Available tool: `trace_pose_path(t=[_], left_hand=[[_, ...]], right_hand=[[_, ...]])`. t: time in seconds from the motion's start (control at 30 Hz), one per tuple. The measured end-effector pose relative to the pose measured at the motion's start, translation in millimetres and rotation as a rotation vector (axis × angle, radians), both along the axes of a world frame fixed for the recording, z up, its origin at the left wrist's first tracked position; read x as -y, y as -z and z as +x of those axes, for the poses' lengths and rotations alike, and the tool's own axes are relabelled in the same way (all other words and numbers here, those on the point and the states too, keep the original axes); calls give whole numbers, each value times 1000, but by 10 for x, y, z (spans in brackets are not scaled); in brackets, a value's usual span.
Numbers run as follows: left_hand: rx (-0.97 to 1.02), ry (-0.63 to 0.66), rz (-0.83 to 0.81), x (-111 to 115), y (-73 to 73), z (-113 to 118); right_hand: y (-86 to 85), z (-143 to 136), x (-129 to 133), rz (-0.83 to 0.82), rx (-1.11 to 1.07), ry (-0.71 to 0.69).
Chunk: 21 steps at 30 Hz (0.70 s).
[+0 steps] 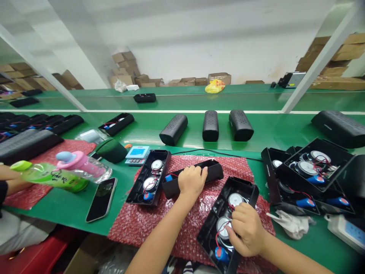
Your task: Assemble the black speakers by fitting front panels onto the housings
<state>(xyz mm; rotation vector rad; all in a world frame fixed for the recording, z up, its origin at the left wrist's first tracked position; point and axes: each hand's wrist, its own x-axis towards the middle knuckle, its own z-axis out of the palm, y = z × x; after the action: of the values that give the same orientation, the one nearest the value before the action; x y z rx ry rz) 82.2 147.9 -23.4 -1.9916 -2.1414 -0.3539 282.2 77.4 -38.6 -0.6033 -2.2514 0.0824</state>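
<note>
Right fingers (238, 214) curl over a speaker shell (207, 231), grip unclear — left fingers (192, 172) hold another shell (213, 173).

Left of the left grip (192, 182), a black-screened smartphone (102, 199) lies on the green tabletop (72, 207) near a clear plastic bottle with a pink lid (95, 169); beyond these sit a dark green rounded pouch (112, 150) and a small pale-blue device with a screen (137, 153). Right of the right grip (246, 229) lies crumpled white cloth (297, 225). Far beyond both grips rests a yellow plastic bag (214, 86).
</note>
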Motion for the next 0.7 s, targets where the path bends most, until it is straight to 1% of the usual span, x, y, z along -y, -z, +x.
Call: trace_pose_path(t=[0.17, 0.27, 0.33, 0.43, 0.53, 0.6, 0.63, 0.67, 0.7], left_hand=[[1, 12, -50, -31, -23, -3], [0, 16, -77, 15, -37, 5], [1, 46, -95, 110, -41, 17], [3, 136, -149, 327, -45, 20], [-14, 214, -189, 515, -79, -53], [-26, 251, -232, 551, -129, -153], [-28, 272, -280, 538, -160, -211], [-32, 292, -345, 507, -194, -269], [-37, 311, -417, 465, -228, -321]], right_hand=[[-3, 29, 13, 9, 2, -21], [19, 45, 18, 8, -14, -24], [45, 74, 27, 3, -25, -32], [106, 170, 77, -7, -45, -39], [204, 309, 201, -62, -85, -9], [293, 391, 319, -88, -127, 62], [343, 422, 380, -90, -154, 140], [394, 444, 439, -90, -185, 259], [446, 458, 489, -102, -222, 408]])
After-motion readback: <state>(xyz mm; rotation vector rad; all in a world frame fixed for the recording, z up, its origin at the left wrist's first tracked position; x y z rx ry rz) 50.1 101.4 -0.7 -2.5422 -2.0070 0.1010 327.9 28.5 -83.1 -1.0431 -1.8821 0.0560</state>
